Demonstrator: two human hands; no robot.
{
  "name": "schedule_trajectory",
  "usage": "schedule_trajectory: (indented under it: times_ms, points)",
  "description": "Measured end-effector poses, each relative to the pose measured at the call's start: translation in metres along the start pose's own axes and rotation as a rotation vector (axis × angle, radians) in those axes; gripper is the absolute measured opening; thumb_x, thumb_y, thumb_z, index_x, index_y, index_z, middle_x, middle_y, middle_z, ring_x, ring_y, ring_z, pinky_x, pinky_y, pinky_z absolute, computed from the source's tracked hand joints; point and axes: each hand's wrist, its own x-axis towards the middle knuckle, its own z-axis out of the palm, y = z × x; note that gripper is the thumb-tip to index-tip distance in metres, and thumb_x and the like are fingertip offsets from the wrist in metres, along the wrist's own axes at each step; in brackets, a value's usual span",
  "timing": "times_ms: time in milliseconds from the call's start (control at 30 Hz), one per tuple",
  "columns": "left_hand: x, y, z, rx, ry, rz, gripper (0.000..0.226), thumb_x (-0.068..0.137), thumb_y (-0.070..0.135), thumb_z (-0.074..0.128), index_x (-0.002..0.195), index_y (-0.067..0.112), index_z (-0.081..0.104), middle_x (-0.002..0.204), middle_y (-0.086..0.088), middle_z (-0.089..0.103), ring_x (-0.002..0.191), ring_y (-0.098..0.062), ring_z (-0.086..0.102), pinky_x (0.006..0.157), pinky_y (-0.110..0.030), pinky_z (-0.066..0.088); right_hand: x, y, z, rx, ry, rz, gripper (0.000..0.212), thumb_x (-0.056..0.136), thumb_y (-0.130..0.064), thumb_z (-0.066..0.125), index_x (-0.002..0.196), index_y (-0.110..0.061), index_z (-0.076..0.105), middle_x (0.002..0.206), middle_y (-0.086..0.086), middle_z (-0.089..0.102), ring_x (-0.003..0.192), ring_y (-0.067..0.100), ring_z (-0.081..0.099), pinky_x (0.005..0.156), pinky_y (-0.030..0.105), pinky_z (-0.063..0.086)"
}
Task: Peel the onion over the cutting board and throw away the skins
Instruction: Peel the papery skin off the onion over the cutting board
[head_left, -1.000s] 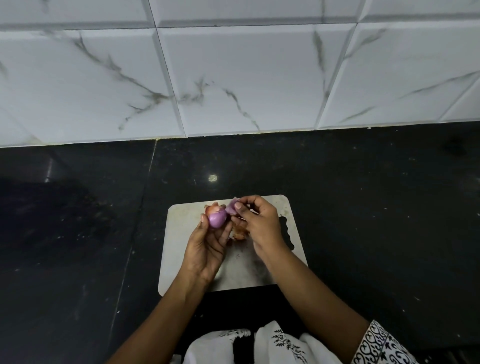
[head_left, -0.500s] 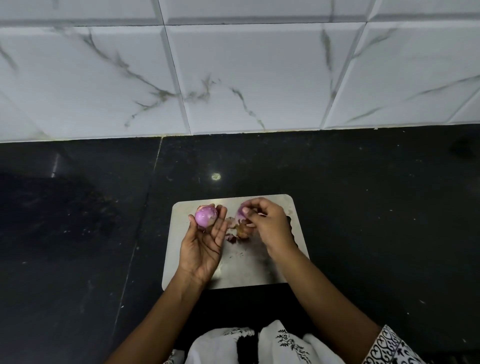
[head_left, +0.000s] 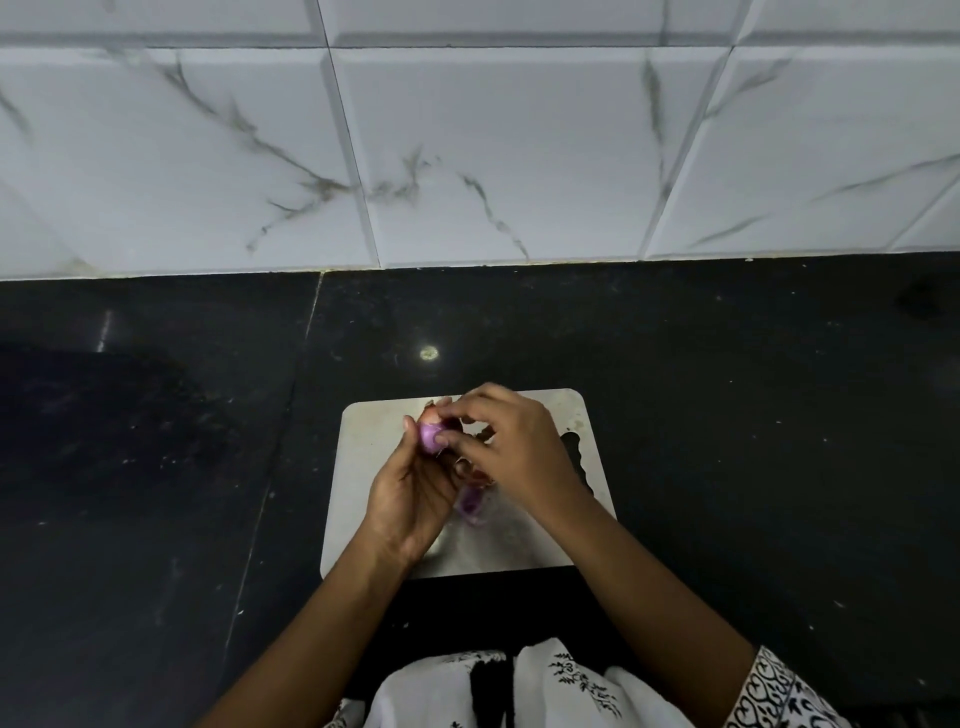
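Gripping the onion (head_left: 430, 435) in its fingertips, the left hand (head_left: 410, 499) holds it above the cutting board (head_left: 519, 551). The right hand (head_left: 511, 452) pinches the onion's top between thumb and forefinger. Loose skins (head_left: 470, 506) lie on the board beneath both hands.

I'm seeing a glossy purple onion (head_left: 430, 435) with a pale pinkish tip, and purple and reddish-brown skins (head_left: 470, 508) against a dull silver-grey cutting board (head_left: 519, 551). The counter (head_left: 727, 415) reads black, flecked with tiny pale specks, and the wall tiles (head_left: 519, 156) are white with thin grey-brown marble veins. At the bottom there's a white garment (head_left: 571, 686) printed with black leafy sprigs, its cuff (head_left: 769, 693) banded in black scrollwork.
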Motion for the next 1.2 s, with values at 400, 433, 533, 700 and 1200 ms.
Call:
schedule_trajectory:
  times_ms: [400, 433, 533, 700, 1200]
  points:
    - [-0.001, 0.012, -0.001, 0.289, -0.103, 0.076, 0.085, 0.056, 0.036, 0.087, 0.128, 0.010, 0.052, 0.103, -0.010, 0.070, 0.095, -0.018, 0.068, 0.077, -0.027, 0.054, 0.004, -0.002, -0.015, -0.215, -0.039, -0.088, 0.024, 0.078, -0.024, 0.063, 0.091, -0.006, 0.073, 0.078, 0.010, 0.069, 0.066, 0.024, 0.064, 0.059, 0.041, 0.055]
    - [-0.001, 0.012, -0.001, 0.308, -0.104, 0.087, 0.085, 0.056, 0.036, 0.087, 0.129, 0.011, 0.051, 0.102, -0.009, 0.070, 0.094, -0.017, 0.068, 0.078, -0.026, 0.054, 0.004, -0.002, -0.014, -0.244, -0.042, -0.094, 0.024, 0.078, -0.024, 0.062, 0.089, -0.006, 0.073, 0.078, 0.010, 0.068, 0.064, 0.024, 0.064, 0.058, 0.040, 0.055]
    - [-0.001, 0.015, -0.001, 0.367, -0.090, 0.110, 0.084, 0.055, 0.038, 0.087, 0.128, 0.013, 0.053, 0.103, -0.007, 0.070, 0.096, -0.017, 0.067, 0.082, -0.026, 0.054, 0.001, -0.004, -0.010, -0.358, -0.023, -0.126, 0.022, 0.078, -0.023, 0.060, 0.083, -0.006, 0.072, 0.074, 0.008, 0.065, 0.057, 0.022, 0.061, 0.051, 0.033, 0.054]
    - [-0.004, 0.016, 0.000, 0.436, -0.061, 0.112, 0.083, 0.053, 0.043, 0.087, 0.125, 0.017, 0.056, 0.114, -0.011, 0.066, 0.103, -0.020, 0.066, 0.082, -0.027, 0.054, -0.004, -0.006, -0.002, -0.485, 0.042, -0.167, 0.015, 0.072, -0.018, 0.075, 0.075, -0.008, 0.064, 0.071, 0.006, 0.059, 0.044, 0.016, 0.051, 0.043, 0.018, 0.034]
    - [-0.005, 0.011, -0.002, 0.527, -0.032, 0.183, 0.078, 0.053, 0.049, 0.085, 0.121, 0.020, 0.060, 0.116, -0.013, 0.064, 0.101, -0.021, 0.066, 0.079, -0.026, 0.053, -0.003, -0.003, -0.018, 0.006, -0.016, 0.116, 0.015, 0.080, -0.020, 0.071, 0.093, -0.012, 0.071, 0.089, 0.000, 0.068, 0.077, 0.008, 0.064, 0.068, 0.020, 0.055]
